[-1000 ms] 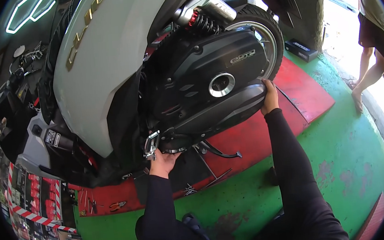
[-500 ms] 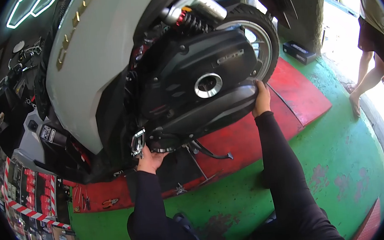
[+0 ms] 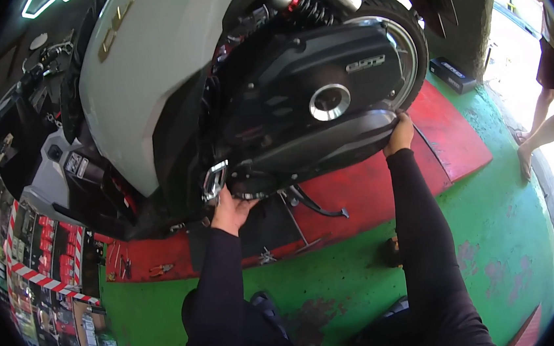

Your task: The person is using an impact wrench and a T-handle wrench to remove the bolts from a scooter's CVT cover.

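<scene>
A grey and black scooter (image 3: pixel 143 72) stands with its black transmission cover (image 3: pixel 283 93) facing me. A silver ring (image 3: pixel 329 102) is set in this cover. My right hand (image 3: pixel 400 134) is closed on the rear lower end of the cover, thumb in front, its other fingers hidden behind. At the front lower end, my left hand (image 3: pixel 230 211) grips the cover from below, beside a silver folding footpeg (image 3: pixel 215 180); most of its fingers are out of sight. Behind the cover sits the rear wheel (image 3: pixel 412 56), with a shock absorber (image 3: pixel 309 9) above.
Under the scooter lies a red lift platform (image 3: pixel 358 195) with a black side stand (image 3: pixel 323 207) over it. Pliers (image 3: pixel 161 270) and other hand tools rest at its left. A black box (image 3: pixel 453 75) is at the back right, near a person's bare legs (image 3: pixel 540 125).
My view has shifted, so the scooter sits farther right and slightly higher in the picture. Both hands keep their places on the cover.
</scene>
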Motion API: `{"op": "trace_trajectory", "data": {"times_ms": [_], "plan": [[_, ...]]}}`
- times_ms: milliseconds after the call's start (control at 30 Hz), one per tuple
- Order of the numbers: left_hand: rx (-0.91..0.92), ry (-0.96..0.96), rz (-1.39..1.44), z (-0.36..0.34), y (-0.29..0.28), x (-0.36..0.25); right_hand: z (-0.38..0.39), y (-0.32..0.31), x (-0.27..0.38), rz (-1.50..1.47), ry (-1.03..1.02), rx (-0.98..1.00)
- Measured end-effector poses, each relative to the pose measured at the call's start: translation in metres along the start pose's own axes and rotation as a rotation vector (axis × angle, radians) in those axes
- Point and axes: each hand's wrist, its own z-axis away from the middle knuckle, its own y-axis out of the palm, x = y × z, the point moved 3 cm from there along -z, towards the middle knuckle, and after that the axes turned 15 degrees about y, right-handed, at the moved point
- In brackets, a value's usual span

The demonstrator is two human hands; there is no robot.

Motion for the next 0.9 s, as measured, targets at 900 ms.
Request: {"op": "trace_trajectory", "data": {"times_ms": [900], "plan": [[0.022, -0.154, 0.01, -0.006, 0.026, -0.024, 0.003, -0.001, 0.007, 0.01, 0.013, 0.041]]}}
